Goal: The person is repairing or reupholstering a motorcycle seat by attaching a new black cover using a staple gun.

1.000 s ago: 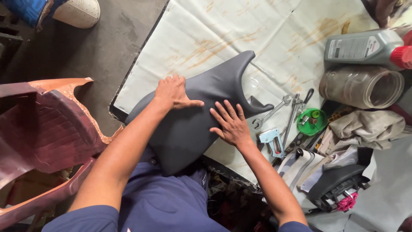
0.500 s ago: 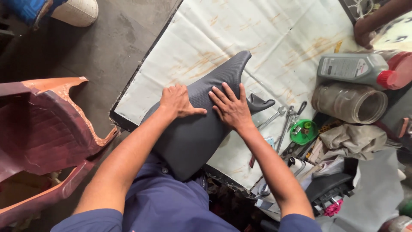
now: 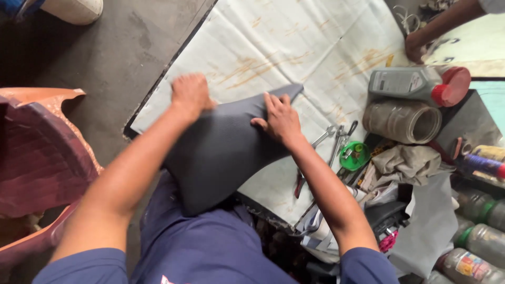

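Two bare hands press on a dark grey, matte, saddle-shaped vinyl seat cover [image 3: 221, 152] lying mid-frame, broad at the lower left and narrowing to a point toward the upper right (its surface looks smooth and finely grained). It rests on a stained white sheet [image 3: 294, 47] covering the upper centre. The left hand [image 3: 190, 93] is curled over the cover's upper left edge; the right hand [image 3: 281, 117] lies flat, fingers spread, near the tip.
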